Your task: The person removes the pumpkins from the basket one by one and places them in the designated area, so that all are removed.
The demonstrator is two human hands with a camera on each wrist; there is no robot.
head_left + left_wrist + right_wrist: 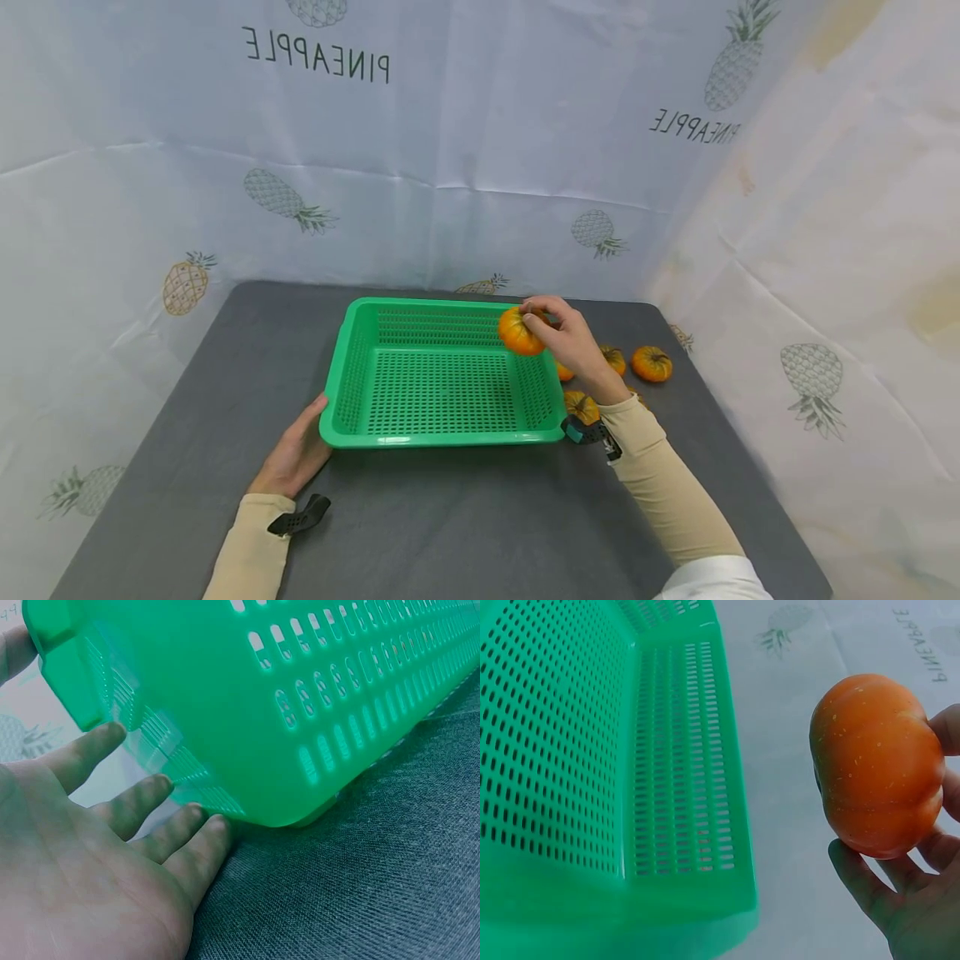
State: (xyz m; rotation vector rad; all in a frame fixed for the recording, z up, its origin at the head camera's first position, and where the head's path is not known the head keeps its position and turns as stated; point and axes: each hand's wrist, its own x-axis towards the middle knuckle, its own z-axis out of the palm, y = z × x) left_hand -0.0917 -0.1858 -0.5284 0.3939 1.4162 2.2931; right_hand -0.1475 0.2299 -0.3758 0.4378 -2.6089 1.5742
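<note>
My right hand [566,337] holds a ribbed orange tomato [519,332] just above the right rim of the green plastic basket [442,440]. In the right wrist view the tomato [877,765] shows a speckled, glossy side, with the fingers [862,881] around it and a gap between it and the basket's wall [682,757]. My left hand [295,454] is at the basket's left front corner. The left wrist view has its fingers [135,806] stretched out along the outside of the basket [217,712], the thumb near the rim. No things lie inside the basket.
Right of the basket, several more tomatoes lie on the dark grey table [450,525], among them one tomato [651,364] at the far right and another [581,407] beside the right wrist. A pineapple-print sheet [465,150] hangs behind the table.
</note>
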